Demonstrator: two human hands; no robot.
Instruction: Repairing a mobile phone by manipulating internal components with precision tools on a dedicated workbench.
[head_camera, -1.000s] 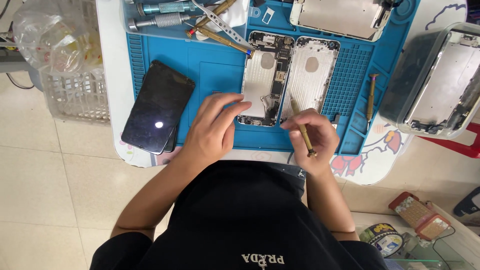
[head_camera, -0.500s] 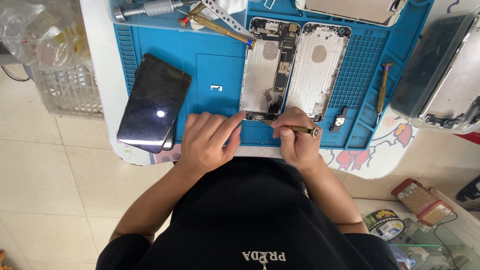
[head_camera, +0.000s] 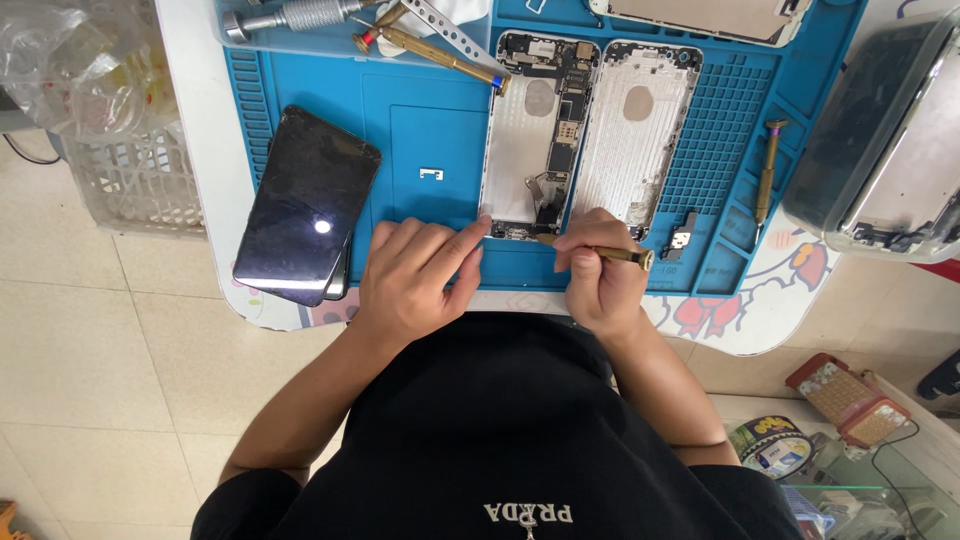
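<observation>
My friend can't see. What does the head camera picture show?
A person's right hand holds a brass screwdriver at the bottom of an opened phone on a blue mat, while the left hand steadies that end. An empty phone shell lies beside it, and a dark screen lies to the left.

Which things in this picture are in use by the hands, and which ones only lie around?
In use:
- left hand, fingertip on the opened phone
- right hand, holding a brass screwdriver at the phone's lower end
- blue work mat beneath

Lying about:
- empty phone shell
- dark screen panel
- spare screwdriver
- white basket
- tape roll
</observation>
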